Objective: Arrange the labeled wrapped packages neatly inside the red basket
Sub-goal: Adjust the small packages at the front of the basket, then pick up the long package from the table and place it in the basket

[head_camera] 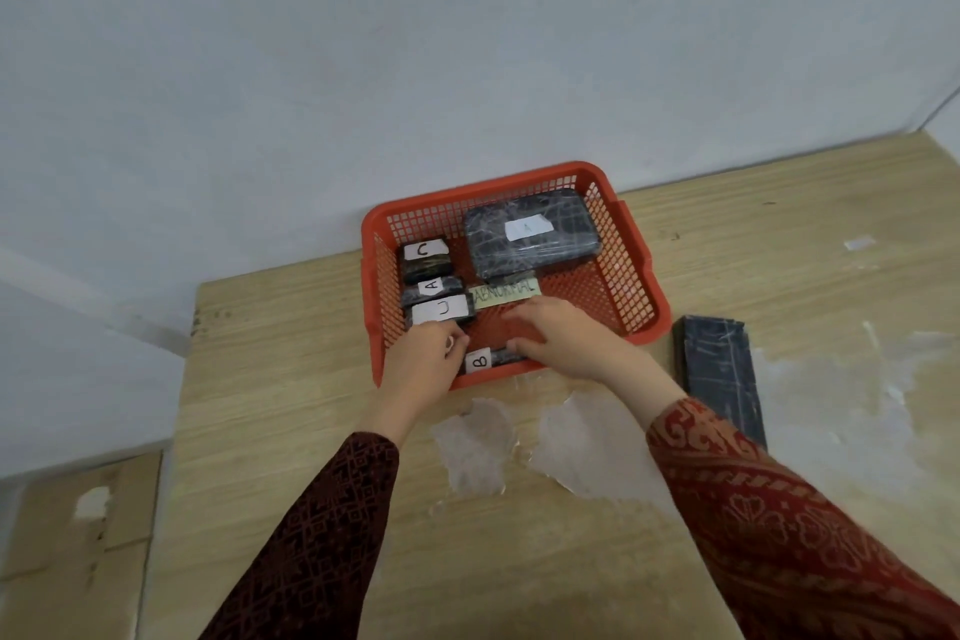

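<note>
A red basket (631, 244) sits on the wooden table against the wall. Inside it, a large dark wrapped package with a white label (530, 235) lies at the back right. Along the left side are small packages labelled C (425, 255), A (434, 287) and U (442, 309). A green "ABNORMAL" label (505, 291) lies in the middle. At the front wall a package labelled B (485, 360) lies between my hands. My left hand (423, 361) touches its left end and my right hand (558, 338) covers its right end.
A long dark wrapped package (722, 369) lies on the table just right of the basket. Patches of peeled white surface (571, 442) mark the tabletop in front of the basket. The table's left edge drops off near a cardboard box (78, 535).
</note>
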The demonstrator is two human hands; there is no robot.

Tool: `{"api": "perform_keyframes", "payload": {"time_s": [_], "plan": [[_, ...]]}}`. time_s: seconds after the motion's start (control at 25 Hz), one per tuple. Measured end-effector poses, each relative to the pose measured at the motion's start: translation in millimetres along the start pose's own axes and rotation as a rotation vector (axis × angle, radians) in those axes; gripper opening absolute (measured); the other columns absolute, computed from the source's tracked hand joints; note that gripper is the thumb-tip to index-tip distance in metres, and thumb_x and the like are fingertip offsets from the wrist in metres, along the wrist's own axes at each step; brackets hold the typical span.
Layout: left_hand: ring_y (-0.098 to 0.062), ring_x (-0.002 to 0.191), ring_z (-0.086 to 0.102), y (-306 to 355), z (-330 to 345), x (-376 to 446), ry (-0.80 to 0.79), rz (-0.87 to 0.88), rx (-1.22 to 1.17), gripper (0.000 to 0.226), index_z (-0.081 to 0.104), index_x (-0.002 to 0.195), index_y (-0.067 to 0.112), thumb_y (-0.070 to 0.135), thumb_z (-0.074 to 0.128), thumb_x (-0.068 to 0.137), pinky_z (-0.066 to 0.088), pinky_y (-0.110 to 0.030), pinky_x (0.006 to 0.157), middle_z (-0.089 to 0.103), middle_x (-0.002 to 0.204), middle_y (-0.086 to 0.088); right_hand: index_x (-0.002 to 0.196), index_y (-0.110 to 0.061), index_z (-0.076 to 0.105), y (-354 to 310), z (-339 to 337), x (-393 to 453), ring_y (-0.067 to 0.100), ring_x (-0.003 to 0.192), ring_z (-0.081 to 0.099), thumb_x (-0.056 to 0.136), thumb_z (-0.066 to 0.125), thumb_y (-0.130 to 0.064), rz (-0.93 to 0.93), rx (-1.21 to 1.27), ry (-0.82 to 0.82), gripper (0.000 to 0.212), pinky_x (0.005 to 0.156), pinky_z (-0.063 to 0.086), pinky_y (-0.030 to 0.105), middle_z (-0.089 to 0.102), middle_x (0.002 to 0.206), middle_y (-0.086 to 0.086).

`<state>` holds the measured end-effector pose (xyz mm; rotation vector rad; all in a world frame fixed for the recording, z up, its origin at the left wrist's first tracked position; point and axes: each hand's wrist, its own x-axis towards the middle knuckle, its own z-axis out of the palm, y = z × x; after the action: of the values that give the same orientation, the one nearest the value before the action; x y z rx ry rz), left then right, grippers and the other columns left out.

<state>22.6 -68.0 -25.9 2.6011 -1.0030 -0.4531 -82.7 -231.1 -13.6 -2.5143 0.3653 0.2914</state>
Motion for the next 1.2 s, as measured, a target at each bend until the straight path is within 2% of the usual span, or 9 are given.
{"api": "perform_keyframes", "payload": {"time_s": [0.12, 0.24, 0.32, 0.48, 0.64, 0.8, 0.92, 1.08, 1.2], "plan": [[-0.017, 0.093, 0.059, 37.7, 9.6, -16.1, 0.203, 0.2, -0.129, 0.02, 0.067, 0.106, 0.015, 0.02, 0.051, 0.095, 0.048, -0.031, 0.077, 0.065, 0.1, -0.002, 0.12, -0.014, 0.062, 21.8, 13.0, -62.3, 0.019, 0.114, 0.052, 0.089, 0.061, -0.015, -0.009, 0.182, 0.451, 0.031, 0.099, 0.043, 0.031, 0.06, 0.12, 0.006], [-0.017, 0.099, 0.056, 92.4, 40.9, -37.5, 0.252, 0.489, -0.14, 0.02, 0.068, 0.106, 0.013, 0.013, 0.056, 0.09, 0.043, -0.032, 0.087, 0.063, 0.104, -0.003, 0.113, -0.011, 0.065, 59.9, 42.7, -128.0, 0.028, 0.118, 0.051, 0.082, 0.066, -0.003, 0.257, 0.212, 0.727, 0.032, 0.101, 0.041, 0.041, 0.057, 0.122, 0.012], [-0.021, 0.105, 0.056, 121.6, 63.7, -39.3, 0.183, 0.668, -0.101, 0.024, 0.068, 0.109, 0.012, 0.01, 0.057, 0.088, 0.043, -0.034, 0.094, 0.064, 0.108, -0.006, 0.119, -0.011, 0.061, 78.1, 63.4, -158.1, 0.037, 0.123, 0.047, 0.079, 0.073, -0.017, 0.518, 0.16, 0.758, 0.042, 0.099, 0.039, 0.049, 0.051, 0.132, 0.017], [-0.033, 0.136, 0.038, 167.4, 97.6, -16.1, -0.118, 0.875, 0.239, 0.046, 0.05, 0.137, 0.01, 0.003, 0.049, 0.092, 0.027, -0.042, 0.115, 0.046, 0.142, -0.019, 0.145, -0.018, 0.031, 92.2, 90.5, -183.1, 0.034, 0.138, 0.029, 0.073, 0.072, -0.051, 0.829, 0.141, 0.532, 0.09, 0.109, 0.029, 0.047, 0.027, 0.152, 0.015], [-0.03, 0.148, 0.006, 190.7, 106.5, 8.3, -0.265, 0.913, 0.492, 0.072, 0.02, 0.152, 0.02, -0.004, 0.049, 0.091, 0.016, -0.043, 0.118, 0.011, 0.16, -0.017, 0.143, -0.017, 0.037, 93.3, 89.1, -190.8, 0.033, 0.137, 0.03, 0.077, 0.074, -0.032, 0.746, 0.317, 0.694, 0.077, 0.109, 0.031, 0.044, 0.029, 0.151, 0.016], [-0.031, 0.145, 0.021, 215.6, 78.4, 13.7, -0.103, 1.039, 0.308, 0.047, 0.044, 0.141, 0.021, 0.024, 0.052, 0.095, 0.015, -0.045, 0.118, 0.034, 0.151, -0.017, 0.133, -0.02, 0.05, 89.0, 63.9, -207.4, 0.016, 0.122, 0.049, 0.084, 0.061, -0.037, 0.569, 0.568, 1.007, 0.053, 0.099, 0.042, 0.027, 0.05, 0.137, 0.003], [-0.031, 0.128, 0.045, 224.2, 32.1, 20.9, 0.047, 1.123, 0.197, 0.043, 0.059, 0.125, 0.018, 0.039, 0.058, 0.088, 0.023, -0.044, 0.115, 0.056, 0.127, -0.013, 0.116, -0.022, 0.06, 79.9, 27.9, -209.4, -0.004, 0.093, 0.061, 0.086, 0.043, -0.043, 0.375, 0.713, 1.137, 0.04, 0.073, 0.046, 0.008, 0.066, 0.104, -0.009], [-0.02, 0.101, 0.053, 196.4, -28.6, 25.3, 0.037, 0.939, 0.026, 0.05, 0.065, 0.119, 0.021, 0.053, 0.061, 0.082, 0.037, -0.031, 0.093, 0.062, 0.103, -0.002, 0.091, -0.039, 0.066, 57.8, -19.1, -182.6, -0.007, 0.079, 0.064, 0.097, 0.027, -0.048, 0.236, 0.913, 1.117, 0.04, 0.063, 0.048, 0.006, 0.069, 0.085, -0.014], [-0.014, 0.092, 0.054, 155.7, -52.7, 16.7, 0.025, 0.678, -0.137, 0.048, 0.068, 0.112, 0.026, 0.06, 0.059, 0.079, 0.045, -0.033, 0.081, 0.061, 0.094, 0.005, 0.098, -0.036, 0.063, 36.9, -42.9, -152.7, -0.008, 0.086, 0.064, 0.095, 0.049, -0.033, 0.114, 0.943, 0.972, 0.014, 0.068, 0.049, 0.007, 0.069, 0.091, -0.016]]}}
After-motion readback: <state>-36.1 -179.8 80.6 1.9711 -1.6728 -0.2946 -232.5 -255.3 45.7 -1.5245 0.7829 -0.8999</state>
